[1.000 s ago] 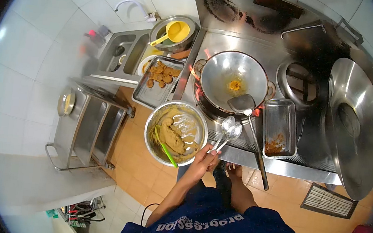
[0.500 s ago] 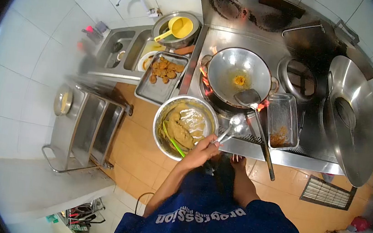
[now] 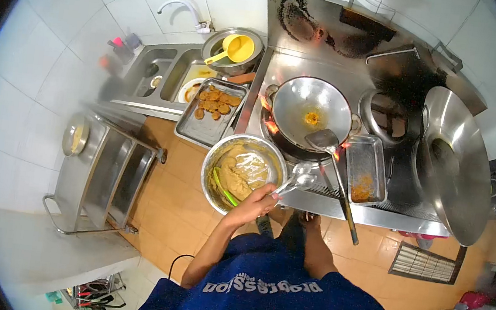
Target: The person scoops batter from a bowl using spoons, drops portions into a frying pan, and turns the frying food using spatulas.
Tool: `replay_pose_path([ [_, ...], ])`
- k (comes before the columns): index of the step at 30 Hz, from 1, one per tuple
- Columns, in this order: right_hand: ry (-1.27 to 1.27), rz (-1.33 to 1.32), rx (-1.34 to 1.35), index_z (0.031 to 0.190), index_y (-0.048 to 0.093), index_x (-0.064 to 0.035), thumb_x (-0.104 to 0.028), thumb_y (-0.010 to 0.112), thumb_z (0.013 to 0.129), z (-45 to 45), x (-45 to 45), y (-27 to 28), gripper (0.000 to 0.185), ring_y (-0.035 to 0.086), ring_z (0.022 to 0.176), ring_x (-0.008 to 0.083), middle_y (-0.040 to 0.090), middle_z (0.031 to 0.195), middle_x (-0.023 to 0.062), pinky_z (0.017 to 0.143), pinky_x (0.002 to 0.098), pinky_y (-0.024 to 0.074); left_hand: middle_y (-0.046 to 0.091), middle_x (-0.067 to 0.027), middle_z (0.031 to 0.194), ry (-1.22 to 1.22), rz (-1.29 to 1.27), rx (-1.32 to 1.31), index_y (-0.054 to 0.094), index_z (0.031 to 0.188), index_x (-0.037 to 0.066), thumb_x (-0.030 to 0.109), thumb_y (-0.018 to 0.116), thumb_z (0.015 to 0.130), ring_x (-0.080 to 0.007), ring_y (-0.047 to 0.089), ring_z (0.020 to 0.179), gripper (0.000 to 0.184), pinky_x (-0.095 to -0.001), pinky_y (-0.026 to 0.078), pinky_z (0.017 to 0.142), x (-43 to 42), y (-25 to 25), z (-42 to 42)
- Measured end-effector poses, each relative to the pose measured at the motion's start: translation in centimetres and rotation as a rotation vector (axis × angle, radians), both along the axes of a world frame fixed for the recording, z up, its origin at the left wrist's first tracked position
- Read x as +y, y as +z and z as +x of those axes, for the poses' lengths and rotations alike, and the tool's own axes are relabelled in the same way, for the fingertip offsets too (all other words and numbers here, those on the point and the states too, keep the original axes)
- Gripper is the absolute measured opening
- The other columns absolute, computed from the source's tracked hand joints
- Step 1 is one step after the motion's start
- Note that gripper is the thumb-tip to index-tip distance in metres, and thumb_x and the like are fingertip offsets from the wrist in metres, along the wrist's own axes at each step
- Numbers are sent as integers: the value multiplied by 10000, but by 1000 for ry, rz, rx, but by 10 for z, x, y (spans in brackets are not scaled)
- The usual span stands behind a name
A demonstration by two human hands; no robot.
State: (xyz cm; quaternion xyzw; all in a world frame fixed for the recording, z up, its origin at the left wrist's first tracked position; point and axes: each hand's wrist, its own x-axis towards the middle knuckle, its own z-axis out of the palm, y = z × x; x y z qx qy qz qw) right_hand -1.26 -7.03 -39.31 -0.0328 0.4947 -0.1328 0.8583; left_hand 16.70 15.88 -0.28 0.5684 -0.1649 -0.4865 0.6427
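The left hand (image 3: 253,204) is clamped on the handles of the spoons (image 3: 299,177), on the person's side of the wok (image 3: 312,98). The right hand (image 3: 309,221) is farther out on that side; whether its fingers are apart or together cannot be told.

The mixing bowl (image 3: 210,155) sits near the wok, on its left and toward the person. It holds batter (image 3: 234,178) and a green utensil (image 3: 224,189).

For sound handling, the person should grip both handles well back and hold the spoon heads level. The wrist should stay clear of the flames (image 3: 272,126) at the wok's left side and of the turner (image 3: 322,140) leaning inside it.

Count:
- Spoons: 2, heads overlapping.
- Wok: 1, with 2 side handles.
- Mixing bowl: 1.
- Green utensil: 1.
- Turner: 1.
- Rectangular trays: 2. The left tray (image 3: 208,132), left of the wok, holds brown pieces (image 3: 210,95), too crowded to count exactly; the right tray (image 3: 364,162), right of the wok, holds crumbs (image 3: 362,192), uncountable.
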Motion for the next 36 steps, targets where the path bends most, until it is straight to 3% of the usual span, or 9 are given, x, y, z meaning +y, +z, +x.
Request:
replay_pose_path([
  [4, -83, 132, 61, 862, 548, -102, -365, 676, 756, -3, -10, -54, 311, 552, 776, 286, 554, 867, 81, 652, 482, 489, 347, 62, 645, -12, 40, -22, 498, 989, 68, 246, 419, 998, -41, 308, 553, 195, -203, 263, 489, 2, 8, 2],
  [5, 1, -282, -51, 900, 562, -110, -402, 684, 742, 2, 12, -18, 353, 548, 771, 300, 550, 881, 97, 642, 449, 485, 350, 61, 648, 1, 29, -23, 500, 988, 67, 250, 419, 997, -41, 310, 553, 200, -202, 264, 489, 2, 7, 1],
  [6, 2, -276, -46, 900, 562, -110, -402, 684, 742, 3, 8, 6, 353, 548, 771, 300, 550, 881, 97, 642, 449, 485, 353, 61, 651, 15, 13, -33, 501, 987, 66, 254, 420, 996, -40, 312, 553, 205, -201, 264, 489, 0, 7, 1],
  [9, -99, 110, 201, 883, 584, -107, -392, 689, 744, 9, -1, 12, 334, 553, 712, 269, 568, 819, 95, 599, 415, 490, 353, 63, 660, 8, 44, -24, 502, 987, 68, 256, 422, 995, -37, 308, 555, 205, -195, 257, 487, -3, 11, 1],
  [11, 62, 107, -360, 829, 607, -107, -386, 666, 777, -6, -17, -52, 290, 547, 630, 231, 582, 729, 71, 548, 397, 489, 353, 64, 664, -15, 68, -27, 503, 987, 68, 258, 423, 994, -36, 307, 556, 205, -193, 253, 486, -3, 12, 2],
  [12, 46, 108, -367, 829, 607, -107, -386, 666, 777, 2, -12, -33, 290, 547, 630, 231, 582, 729, 71, 548, 397, 489, 345, 69, 658, -3, 48, -3, 503, 987, 72, 237, 431, 990, -31, 293, 550, 180, -190, 232, 482, -5, 12, 3],
  [14, -82, 142, 12, 770, 614, -120, -403, 607, 825, 19, -5, 25, 289, 499, 508, 201, 557, 606, 46, 487, 363, 474, 336, 74, 652, -9, 28, 18, 504, 987, 75, 217, 440, 987, -27, 278, 543, 155, -187, 210, 478, -9, 7, 3],
  [18, -68, -5, -325, 764, 619, -130, -420, 569, 846, 13, 3, 12, 306, 515, 514, 206, 572, 622, 45, 493, 338, 478, 333, 70, 644, -8, 12, 45, 505, 982, 73, 207, 435, 991, -28, 273, 538, 152, -193, 204, 472, -12, 5, 4],
  [36, -18, -18, -502, 718, 602, -131, -402, 575, 844, 3, -10, -35, 300, 530, 531, 205, 567, 617, 46, 495, 347, 484, 329, 62, 667, -6, 3, 57, 504, 1015, 48, 219, 427, 998, -29, 273, 552, 188, -189, 210, 473, -15, 4, 8],
])
